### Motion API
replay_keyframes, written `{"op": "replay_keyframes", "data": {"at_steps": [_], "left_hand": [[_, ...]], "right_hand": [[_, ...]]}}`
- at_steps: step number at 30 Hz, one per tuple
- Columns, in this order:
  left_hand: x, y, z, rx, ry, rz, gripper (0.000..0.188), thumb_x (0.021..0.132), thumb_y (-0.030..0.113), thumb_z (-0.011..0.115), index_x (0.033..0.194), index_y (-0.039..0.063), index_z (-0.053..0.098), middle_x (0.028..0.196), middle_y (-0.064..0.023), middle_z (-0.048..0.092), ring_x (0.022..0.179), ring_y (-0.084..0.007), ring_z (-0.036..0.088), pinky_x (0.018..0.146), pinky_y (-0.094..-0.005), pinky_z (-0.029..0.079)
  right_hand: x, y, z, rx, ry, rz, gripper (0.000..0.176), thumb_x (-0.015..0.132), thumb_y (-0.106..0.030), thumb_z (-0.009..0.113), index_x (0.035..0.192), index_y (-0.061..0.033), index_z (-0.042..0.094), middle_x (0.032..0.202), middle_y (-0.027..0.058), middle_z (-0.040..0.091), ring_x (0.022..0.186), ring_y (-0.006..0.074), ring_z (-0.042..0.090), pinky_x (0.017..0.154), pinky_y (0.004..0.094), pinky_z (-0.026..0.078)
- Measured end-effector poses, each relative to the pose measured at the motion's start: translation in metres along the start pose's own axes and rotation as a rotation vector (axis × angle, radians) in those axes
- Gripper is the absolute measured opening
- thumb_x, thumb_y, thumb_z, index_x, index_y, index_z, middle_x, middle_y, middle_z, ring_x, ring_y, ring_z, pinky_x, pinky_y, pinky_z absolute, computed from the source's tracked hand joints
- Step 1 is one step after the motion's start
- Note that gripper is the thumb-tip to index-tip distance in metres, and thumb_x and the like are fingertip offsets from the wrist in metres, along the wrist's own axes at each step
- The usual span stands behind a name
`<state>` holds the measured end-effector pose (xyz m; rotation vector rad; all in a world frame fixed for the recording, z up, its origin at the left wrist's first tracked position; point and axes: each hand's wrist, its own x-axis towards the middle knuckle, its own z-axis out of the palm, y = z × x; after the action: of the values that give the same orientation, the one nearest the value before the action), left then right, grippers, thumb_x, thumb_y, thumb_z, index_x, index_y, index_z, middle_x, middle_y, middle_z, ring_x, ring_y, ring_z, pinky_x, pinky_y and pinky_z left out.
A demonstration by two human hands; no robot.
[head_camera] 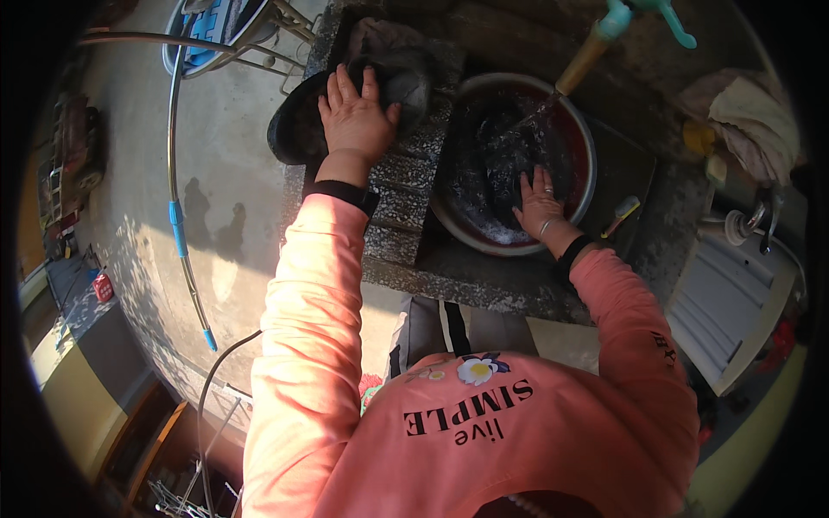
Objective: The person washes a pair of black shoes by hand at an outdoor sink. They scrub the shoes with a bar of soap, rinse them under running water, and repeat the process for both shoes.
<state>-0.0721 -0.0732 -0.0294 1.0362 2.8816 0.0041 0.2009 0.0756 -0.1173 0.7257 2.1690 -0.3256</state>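
Observation:
My left hand point(358, 120) lies with its fingers spread over dark, wet-looking items at the left end of a speckled stone washboard point(395, 207). A rounded black item point(285, 129), whose kind I cannot tell, extends left from under it. My right hand point(539, 202) reaches into a metal-rimmed basin point(590, 175) with a reddish inner wall, its fingers spread at the surface of dark, sudsy water point(499, 226). Dark cloth point(502, 149) appears to lie in the water. From a tan tube point(578, 65) on a turquoise tap point(615, 22), water runs into the basin.
A small brush point(620, 217) lies right of the basin. Cloths point(754, 120) and a metal faucet point(754, 223) are at the far right. A metal pole with a blue grip point(176, 220) crosses the left side. Another basin point(173, 39) with blue contents stands on a rack at upper left.

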Motion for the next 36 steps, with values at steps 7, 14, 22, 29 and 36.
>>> {"op": "replay_keyframes", "data": {"at_steps": [7, 14, 22, 29, 36], "left_hand": [[0.000, -0.003, 0.011, 0.037, 0.049, 0.021, 0.069, 0.080, 0.044, 0.052, 0.136, 0.012, 0.027, 0.141, -0.0220, 0.016, 0.131, -0.0359, 0.015, 0.104, -0.0495, 0.016], [0.001, 0.002, 0.001, 0.053, -0.016, -0.001, 0.070, 0.080, 0.045, 0.051, 0.136, 0.012, 0.025, 0.141, -0.0222, 0.014, 0.131, -0.0356, 0.014, 0.104, -0.0493, 0.015], [0.001, 0.000, 0.011, 0.077, -0.017, -0.008, 0.071, 0.079, 0.043, 0.052, 0.137, 0.012, 0.024, 0.142, -0.0219, 0.012, 0.132, -0.0347, 0.012, 0.104, -0.0490, 0.014], [0.004, -0.001, 0.006, 0.054, -0.050, -0.017, 0.071, 0.079, 0.045, 0.053, 0.137, 0.015, 0.024, 0.143, -0.0206, 0.012, 0.132, -0.0346, 0.011, 0.104, -0.0498, 0.015], [-0.022, 0.025, -0.039, -0.088, -0.150, 0.175, 0.088, 0.065, 0.044, 0.069, 0.137, 0.018, 0.024, 0.143, -0.0196, 0.014, 0.133, -0.0352, 0.011, 0.105, -0.0486, 0.015]], "right_hand": [[0.047, 0.025, 0.004, -0.034, -0.067, -0.107, 0.057, 0.080, -0.028, 0.058, 0.131, -0.0162, 0.035, 0.145, 0.0095, 0.009, 0.131, 0.0340, 0.014, 0.094, 0.0561, 0.032], [0.011, 0.038, 0.000, -0.068, 0.175, -0.161, 0.043, 0.078, -0.023, 0.059, 0.119, -0.0129, 0.049, 0.141, 0.0091, 0.022, 0.129, 0.0310, 0.020, 0.093, 0.0560, 0.031], [0.015, 0.008, -0.013, -0.138, -0.046, -0.137, 0.043, 0.083, -0.026, 0.052, 0.126, -0.0243, 0.045, 0.146, 0.0073, 0.008, 0.131, 0.0402, 0.011, 0.093, 0.0630, 0.026], [0.021, 0.033, -0.031, 0.025, 0.117, -0.237, 0.028, 0.077, -0.009, 0.050, 0.103, -0.0116, 0.058, 0.107, 0.0129, 0.055, 0.104, 0.0305, 0.050, 0.090, 0.0432, 0.038], [-0.077, 0.054, -0.103, 0.038, 0.696, -0.785, 0.024, 0.068, -0.001, 0.055, 0.090, -0.0080, 0.060, 0.086, 0.0052, 0.059, 0.087, 0.0239, 0.056, 0.090, 0.0438, 0.038]]}}
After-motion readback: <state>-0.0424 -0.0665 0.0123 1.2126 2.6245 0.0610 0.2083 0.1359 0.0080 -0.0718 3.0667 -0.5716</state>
